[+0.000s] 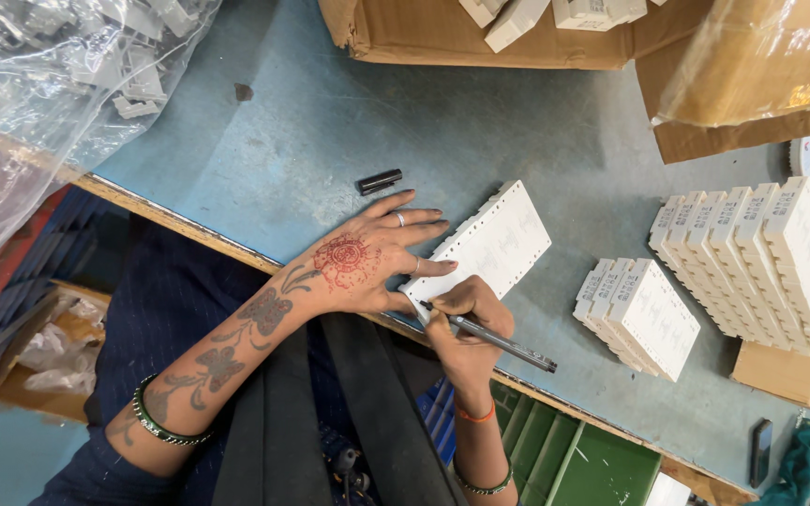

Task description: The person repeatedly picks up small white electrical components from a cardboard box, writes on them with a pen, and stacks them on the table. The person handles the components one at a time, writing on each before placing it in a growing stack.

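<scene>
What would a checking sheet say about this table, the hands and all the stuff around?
Surface: blue-grey table, worn, wooden front edge.
Job's things: white perforated block lying flat; pen tip at its near corner.
Clutter: black pen cap; stacks of white blocks; cardboard boxes; plastic bag of white parts; dark phone.
Hands: left hand flat, pressing the block; right hand gripping the pen.
Cables: nothing seen.
Surroundings: green bins and blue bins below the table.
</scene>
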The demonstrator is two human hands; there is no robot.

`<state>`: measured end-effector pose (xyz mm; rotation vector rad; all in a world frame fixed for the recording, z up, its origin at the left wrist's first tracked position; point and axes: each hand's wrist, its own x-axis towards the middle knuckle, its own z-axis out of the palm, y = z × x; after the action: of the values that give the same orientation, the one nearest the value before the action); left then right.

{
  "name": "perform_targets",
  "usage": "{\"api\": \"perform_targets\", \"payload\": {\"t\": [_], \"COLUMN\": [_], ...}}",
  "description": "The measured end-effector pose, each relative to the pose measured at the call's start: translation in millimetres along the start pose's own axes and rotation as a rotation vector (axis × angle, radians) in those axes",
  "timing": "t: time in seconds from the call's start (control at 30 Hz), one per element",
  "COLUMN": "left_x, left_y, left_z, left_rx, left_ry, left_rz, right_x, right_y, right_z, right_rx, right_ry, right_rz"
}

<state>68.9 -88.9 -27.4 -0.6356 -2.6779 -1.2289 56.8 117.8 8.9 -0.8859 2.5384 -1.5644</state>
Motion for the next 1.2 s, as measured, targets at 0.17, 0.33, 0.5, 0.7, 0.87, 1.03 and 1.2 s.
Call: {"api": "perform_targets", "payload": {"t": [0.17,0.33,0.5,0.7,0.87,1.03,1.2], "left_x": [-1.1,-0.1,0.3,0.1,1.1,0.7,0.1], "left_y": [0.8,2.2,4.4,3.2,3.3,4.0,5.3], "left_z": [0.0,-1.0,-2.8,-3.2,-2.1,-2.2,-3.3], "left_rx": [0.006,-0.007,-0.008,-0.016,-0.006,-0.021,-0.023], "left_ry": [-0.004,-0.016,-0.043,-0.038,-0.064,-0.056,-0.054], "left_rz": [0.001,-0.009,-0.031,-0.028,-0.043,-0.047,-0.044], "right_x": [-0.6,-0.4,-0.7,-1.3,-2.5,-1.9,-3.6], "right_y": [-0.2,-1.0,-1.3,1.9,3.2,4.2,3.6], "right_z": [0.3,-1.0,-2.2,-1.9,-1.2,-1.6,-3.3], "right_rx": [-0.054,-0.065,-0.003,-0.060,-0.044,-0.027,-0.056], "right_ry": [0.011,0.005,0.021,0.030,0.057,0.041,0.043], "right_rz": [0.036,0.015,0.025,0.047,0.084,0.051,0.061]}}
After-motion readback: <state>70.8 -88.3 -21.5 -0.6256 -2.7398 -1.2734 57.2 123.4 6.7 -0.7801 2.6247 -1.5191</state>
